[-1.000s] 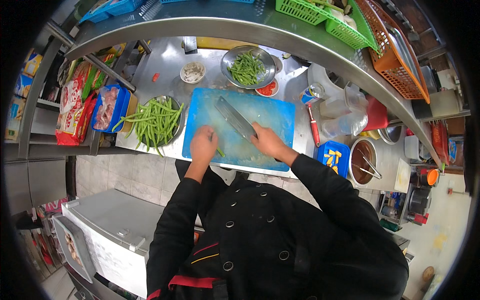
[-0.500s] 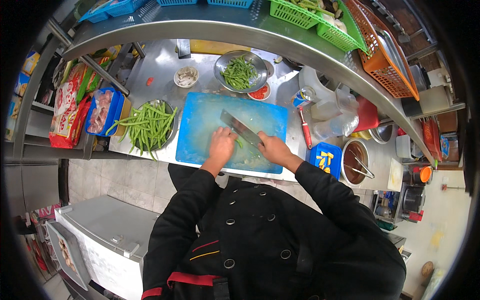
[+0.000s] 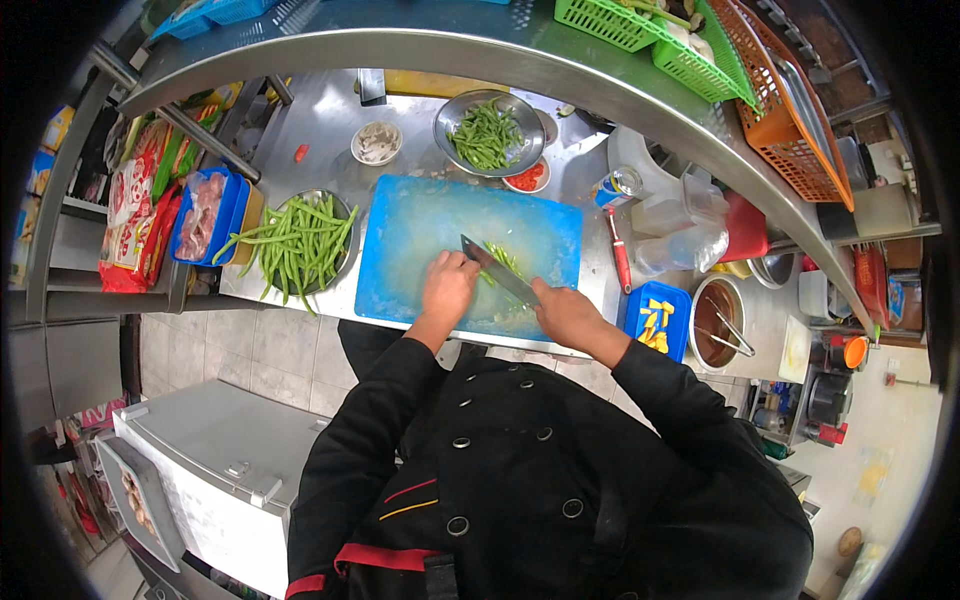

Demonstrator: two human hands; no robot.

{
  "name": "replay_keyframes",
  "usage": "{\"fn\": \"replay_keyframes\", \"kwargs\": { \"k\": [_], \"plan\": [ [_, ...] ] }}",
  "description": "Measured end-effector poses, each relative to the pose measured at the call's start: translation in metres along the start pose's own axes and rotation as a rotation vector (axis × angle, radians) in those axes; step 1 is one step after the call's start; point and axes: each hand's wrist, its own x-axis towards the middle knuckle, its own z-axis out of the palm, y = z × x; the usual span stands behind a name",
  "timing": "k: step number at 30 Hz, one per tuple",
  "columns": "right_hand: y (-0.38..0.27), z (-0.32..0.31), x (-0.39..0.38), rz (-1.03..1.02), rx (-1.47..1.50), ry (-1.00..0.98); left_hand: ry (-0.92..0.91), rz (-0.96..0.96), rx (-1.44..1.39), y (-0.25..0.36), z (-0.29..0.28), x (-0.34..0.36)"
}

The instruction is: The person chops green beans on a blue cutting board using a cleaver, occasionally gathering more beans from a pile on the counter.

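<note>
My right hand (image 3: 570, 314) is closed round the handle of a broad cleaver-like knife (image 3: 508, 279), its blade slanting away to the left over a blue cutting board (image 3: 405, 225). Close to the blade's tip, my left hand (image 3: 449, 287) presses curled fingers onto green beans, mostly covered by the hand. Short cut green bean pieces (image 3: 502, 254) lie along the blade's far side. Left of the board, whole green beans (image 3: 300, 245) overfill a metal bowl (image 3: 352, 247). Beyond the board stands another metal bowl (image 3: 527, 122) with cut beans in it.
Small bowls of pale slices (image 3: 377, 143) and chopped red pieces (image 3: 527, 178) stand beyond the board. To the right are a can (image 3: 618, 187), a red-handled tool (image 3: 620, 262), a blue tub (image 3: 675, 300) and a pot of brown sauce (image 3: 712, 345). A steel shelf (image 3: 430, 50) overhangs the far side.
The knife has come nearer and a little right, with my right hand. More cut bean pieces show beside the blade. My left hand stays at almost the same place on the board.
</note>
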Motion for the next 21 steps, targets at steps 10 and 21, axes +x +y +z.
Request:
{"fn": "replay_keyframes", "kwargs": {
  "k": [10,21],
  "plan": [
    [-0.006,0.025,0.062,-0.037,0.082,0.083,0.017,-0.014,-0.055,-0.002,0.003,0.0],
    [-0.004,0.033,0.06,-0.044,0.182,0.118,0.019,-0.036,-0.029,0.002,0.002,0.004]
  ]
}}
